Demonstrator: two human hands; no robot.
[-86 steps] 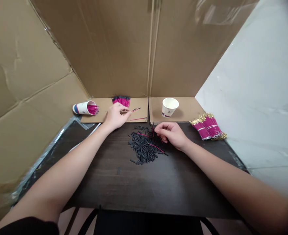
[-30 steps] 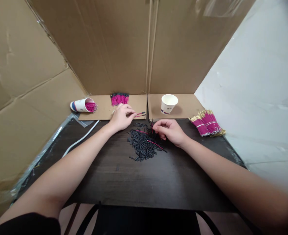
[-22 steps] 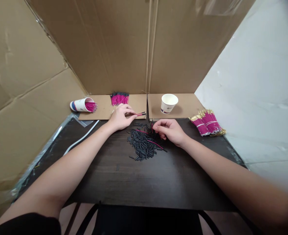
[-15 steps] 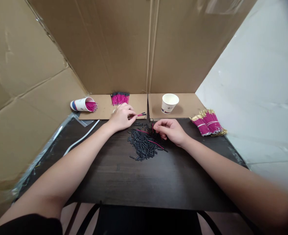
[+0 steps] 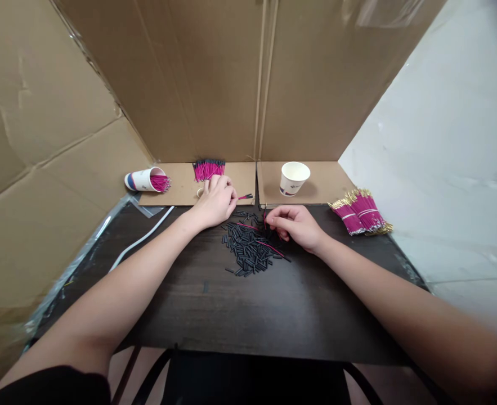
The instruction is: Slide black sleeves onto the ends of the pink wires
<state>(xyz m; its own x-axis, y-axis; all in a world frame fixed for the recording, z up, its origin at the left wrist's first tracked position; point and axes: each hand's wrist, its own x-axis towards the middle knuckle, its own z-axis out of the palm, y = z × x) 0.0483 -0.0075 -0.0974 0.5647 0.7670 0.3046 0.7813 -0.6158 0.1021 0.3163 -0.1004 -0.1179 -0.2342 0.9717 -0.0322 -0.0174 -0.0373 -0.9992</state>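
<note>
My left hand (image 5: 216, 201) is closed, pinching thin pink wires with black tips (image 5: 245, 197) at the edge of the cardboard flap. My right hand (image 5: 295, 226) rests curled at the right side of a pile of short black tubes (image 5: 248, 251) on the dark table (image 5: 248, 304), fingers pinched on a pink wire among the tubes. Loose pink wires (image 5: 269, 248) lie across the pile.
A bunch of pink wires (image 5: 208, 168) lies at the back, a tipped paper cup of wires (image 5: 146, 181) at the left, an upright paper cup (image 5: 293, 178) at the back right. Gold-tipped pink bundles (image 5: 360, 212) lie right. Cardboard walls surround; a white cable (image 5: 140, 239) runs left.
My left hand has drawn the pink wires slightly back and curled tighter over them. My right hand has stayed at the tube pile.
</note>
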